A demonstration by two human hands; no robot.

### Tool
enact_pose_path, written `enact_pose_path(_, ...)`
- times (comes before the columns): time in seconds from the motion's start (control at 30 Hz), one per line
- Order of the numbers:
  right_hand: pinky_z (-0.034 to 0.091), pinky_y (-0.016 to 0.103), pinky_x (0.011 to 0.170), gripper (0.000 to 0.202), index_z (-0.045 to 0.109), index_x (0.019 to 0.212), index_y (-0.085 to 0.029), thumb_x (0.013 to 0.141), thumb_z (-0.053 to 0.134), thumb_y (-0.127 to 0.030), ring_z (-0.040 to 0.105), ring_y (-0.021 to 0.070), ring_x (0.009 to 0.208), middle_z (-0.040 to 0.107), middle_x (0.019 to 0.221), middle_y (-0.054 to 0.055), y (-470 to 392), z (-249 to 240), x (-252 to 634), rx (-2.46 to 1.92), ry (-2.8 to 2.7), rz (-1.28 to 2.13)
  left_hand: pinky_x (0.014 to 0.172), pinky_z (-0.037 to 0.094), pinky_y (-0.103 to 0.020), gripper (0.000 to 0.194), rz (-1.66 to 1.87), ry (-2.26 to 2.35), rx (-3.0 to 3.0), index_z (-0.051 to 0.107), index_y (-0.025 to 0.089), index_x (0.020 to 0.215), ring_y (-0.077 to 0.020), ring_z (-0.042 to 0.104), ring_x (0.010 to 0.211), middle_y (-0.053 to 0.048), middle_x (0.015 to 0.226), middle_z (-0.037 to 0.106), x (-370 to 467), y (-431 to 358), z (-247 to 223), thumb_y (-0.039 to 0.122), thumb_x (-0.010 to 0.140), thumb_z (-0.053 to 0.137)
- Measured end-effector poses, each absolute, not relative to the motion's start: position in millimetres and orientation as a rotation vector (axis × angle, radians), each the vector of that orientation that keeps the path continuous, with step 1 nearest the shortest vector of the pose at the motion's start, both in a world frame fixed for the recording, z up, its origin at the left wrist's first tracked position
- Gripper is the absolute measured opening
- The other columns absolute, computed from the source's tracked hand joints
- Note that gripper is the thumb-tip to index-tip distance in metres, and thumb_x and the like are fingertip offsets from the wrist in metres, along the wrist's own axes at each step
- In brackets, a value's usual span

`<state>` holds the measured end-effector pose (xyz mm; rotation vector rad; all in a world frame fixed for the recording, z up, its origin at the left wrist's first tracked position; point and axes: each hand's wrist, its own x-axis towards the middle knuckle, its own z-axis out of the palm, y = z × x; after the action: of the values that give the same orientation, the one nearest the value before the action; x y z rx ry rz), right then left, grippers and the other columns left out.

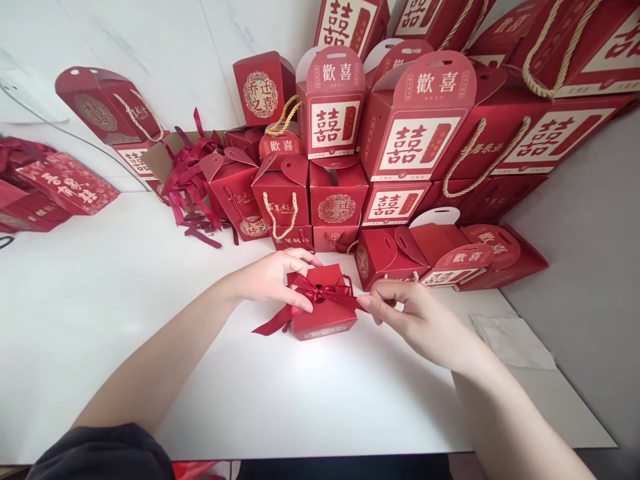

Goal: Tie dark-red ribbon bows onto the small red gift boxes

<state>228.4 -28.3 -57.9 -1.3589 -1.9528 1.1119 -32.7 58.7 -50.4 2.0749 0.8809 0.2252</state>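
Observation:
A small red gift box (pixel 325 320) sits on the white table, with a dark red ribbon bow (pixel 320 292) across its top. My left hand (pixel 280 277) rests over the box's left side, thumb on the ribbon and fingers spread behind the box; it seems to steady the box without closing round it. Between the thumb and fingers of my right hand (pixel 400 307) is the ribbon's right tail, drawn out to the side. The other tail (pixel 273 323) lies loose at the box's left. A red cord handle shows behind the bow at the right.
Stacked red gift boxes (pixel 337 200) with rope handles line the table's back and right. A cardboard box of red ribbons (pixel 193 173) stands at the back left. More red boxes (pixel 70 183) lie far left. A pale sheet (pixel 515 340) is at the right, beside the grey wall.

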Motion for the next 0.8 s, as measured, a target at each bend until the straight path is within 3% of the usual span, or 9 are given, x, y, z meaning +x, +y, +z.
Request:
enact_pose_path(0.23,0.035,0.025,0.058,0.043,0.058,0.065,-0.019,0.098,0.047,-0.043,0.049,0.0117,0.058,0.056,0.061,-0.002,-29.7,-48.8,252.6,-1.344,-2.368,1.364,0.110,0.040,-0.042,0.028,0.202,0.919,1.892,0.070,0.017,0.073,-0.0290,0.055,0.125,-0.008,0.140,0.051,-32.4,60.7,-51.1,0.036,0.062,0.087)
enact_pose_path(0.4,0.040,0.024,0.066,0.029,0.060,0.105,-0.024,0.098,0.048,-0.049,0.055,0.0137,0.070,0.063,0.080,-0.001,-28.9,-53.1,233.6,-1.354,-1.994,1.057,0.108,0.040,-0.039,0.028,0.218,0.882,1.920,0.067,0.017,0.073,-0.0266,0.057,0.123,-0.008,0.137,0.052,-30.3,57.5,-47.9,0.033,0.062,0.087)
enact_pose_path(0.47,0.040,0.025,0.068,0.027,0.057,0.110,-0.023,0.098,0.050,-0.046,0.054,0.0144,0.071,0.060,0.078,-0.001,-26.0,-63.4,217.0,-1.336,-1.875,0.919,0.108,0.040,-0.039,0.029,0.225,0.880,1.960,0.065,0.017,0.071,-0.0260,0.057,0.122,-0.007,0.135,0.053,-29.0,55.3,-44.8,0.033,0.062,0.087)
enact_pose_path(0.6,0.036,0.025,0.061,0.021,0.060,0.091,-0.021,0.096,0.055,-0.041,0.046,0.0121,0.061,0.054,0.068,-0.003,-19.6,-82.7,198.0,-1.215,-1.876,1.025,0.106,0.041,-0.041,0.032,0.232,0.897,2.093,0.062,0.017,0.067,-0.0271,0.054,0.124,-0.007,0.135,0.053,-28.2,50.3,-37.4,0.038,0.064,0.085)
enact_pose_path(0.7,0.036,0.024,0.058,0.031,0.057,0.082,-0.020,0.096,0.053,-0.047,0.046,0.0109,0.059,0.058,0.068,-0.002,-16.5,-86.6,199.6,-1.123,-1.751,1.336,0.102,0.043,-0.040,0.037,0.251,0.906,2.187,0.057,0.016,0.063,-0.0275,0.052,0.124,-0.007,0.134,0.055,-28.7,46.3,-32.5,0.041,0.065,0.085)
enact_pose_path(0.8,0.032,0.023,0.057,0.041,0.050,0.072,-0.019,0.096,0.051,-0.052,0.041,0.0095,0.058,0.050,0.065,-0.004,-13.4,-85.4,205.2,-1.091,-1.721,1.448,0.098,0.045,-0.040,0.041,0.250,0.920,2.224,0.054,0.016,0.061,-0.0276,0.054,0.122,-0.007,0.133,0.056,-28.9,43.5,-30.8,0.043,0.065,0.084)
